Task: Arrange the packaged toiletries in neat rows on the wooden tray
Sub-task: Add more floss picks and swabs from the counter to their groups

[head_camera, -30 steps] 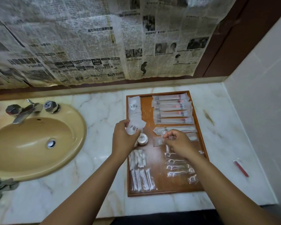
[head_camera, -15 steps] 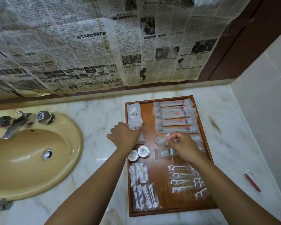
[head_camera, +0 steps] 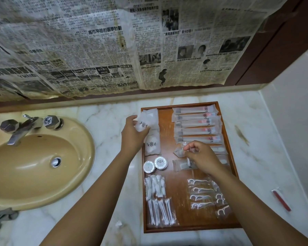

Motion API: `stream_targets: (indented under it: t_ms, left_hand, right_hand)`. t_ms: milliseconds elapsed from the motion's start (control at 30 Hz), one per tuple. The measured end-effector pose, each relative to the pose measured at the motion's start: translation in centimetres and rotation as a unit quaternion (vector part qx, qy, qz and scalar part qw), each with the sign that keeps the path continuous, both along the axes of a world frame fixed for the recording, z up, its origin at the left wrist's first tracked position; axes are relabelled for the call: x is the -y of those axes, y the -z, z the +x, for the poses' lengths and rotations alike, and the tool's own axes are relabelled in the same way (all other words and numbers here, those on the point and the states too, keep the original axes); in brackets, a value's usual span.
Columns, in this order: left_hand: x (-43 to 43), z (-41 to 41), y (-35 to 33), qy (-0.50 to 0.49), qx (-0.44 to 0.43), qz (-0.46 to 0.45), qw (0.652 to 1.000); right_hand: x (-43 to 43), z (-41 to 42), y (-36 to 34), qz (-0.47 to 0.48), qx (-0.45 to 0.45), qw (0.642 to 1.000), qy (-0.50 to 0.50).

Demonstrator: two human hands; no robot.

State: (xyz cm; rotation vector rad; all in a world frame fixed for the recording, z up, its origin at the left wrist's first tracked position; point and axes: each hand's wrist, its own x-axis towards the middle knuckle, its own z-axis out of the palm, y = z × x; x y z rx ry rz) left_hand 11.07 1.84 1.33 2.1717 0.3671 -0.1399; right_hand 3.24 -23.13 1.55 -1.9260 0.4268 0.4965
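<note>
Left hand [head_camera: 132, 137] has shifted toward far-left corner of wooden tray [head_camera: 185, 229], uncovering second sachet [head_camera: 152, 144] it hid before. Fingers curled, thumb pinching white sachet [head_camera: 143, 124], held over tray's left rim. Right hand [head_camera: 202, 157] still mid-tray, fingertips pinched on small clear packet [head_camera: 180, 150], contents too blurred to tell, possibly floss pick. Toothbrush packets [head_camera: 197, 129] in rows at far right of tray. Two round tins [head_camera: 156, 164] near left rim; cotton swab packs [head_camera: 159, 210] nearer. Floss picks [head_camera: 201, 192] stacked right of swabs.
</note>
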Motion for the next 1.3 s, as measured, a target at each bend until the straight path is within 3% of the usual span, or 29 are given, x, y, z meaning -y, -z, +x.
stream_targets:
  t_ms: [67,133,200,300,367,433,633,733,800,900,1100,1300]
  left_hand:
    - [-0.7,0.3,-0.2,0.062,0.025,0.027,0.997]
    - [-1.3,0.4,0.3,0.171,0.074,0.131,0.974]
    - [-1.6,0.3,0.8,0.307,0.106,0.215,0.921]
    - [-2.0,0.4,1.7,0.469,0.121,0.325,0.813]
    - [-2.1,0.6,1.5,0.504,0.104,0.35,0.783]
    - [-2.1,0.7,1.3,0.51,0.1,0.346,0.781]
    - [-2.1,0.2,1.6,0.474,0.069,0.285,0.83]
    - [-2.2,-0.7,2.0,0.412,0.073,0.233,0.878]
    - [-2.3,-1.2,2.5,0.384,0.057,0.231,0.892]
    - [-2.2,-1.5,3.1,0.388,0.033,0.259,0.884]
    - [-2.5,-1.5,3.4,0.389,0.068,0.252,0.884]
    - [-4.0,-3.5,5.2,0.473,0.158,0.311,0.809]
  right_hand:
    - [-0.2,0.0,0.1,0.002,0.001,1.0,0.0]
    - [-0.3,-0.1,0.2,0.006,0.001,1.0,-0.002]
    - [-0.2,-0.3,0.4,0.002,-0.001,1.0,-0.005]
    - [0.0,-0.7,0.8,-0.002,-0.003,1.0,-0.003]
    - [0.1,-1.0,1.1,0.0,-0.004,1.0,0.001]
    - [0.1,-1.3,1.1,0.0,-0.005,1.0,-0.001]
    - [0.0,-1.7,1.4,0.001,-0.01,1.0,-0.006]
    - [-0.2,-1.6,1.6,0.0,-0.007,1.0,-0.012]
    - [-0.4,-1.5,1.6,-0.004,-0.007,1.0,-0.017]
    - [-0.6,-1.4,1.7,-0.012,-0.01,1.0,-0.024]
    - [-0.9,-1.3,1.5,-0.011,-0.008,0.999,-0.029]
    - [-1.1,-1.4,1.4,-0.018,-0.013,0.999,-0.034]
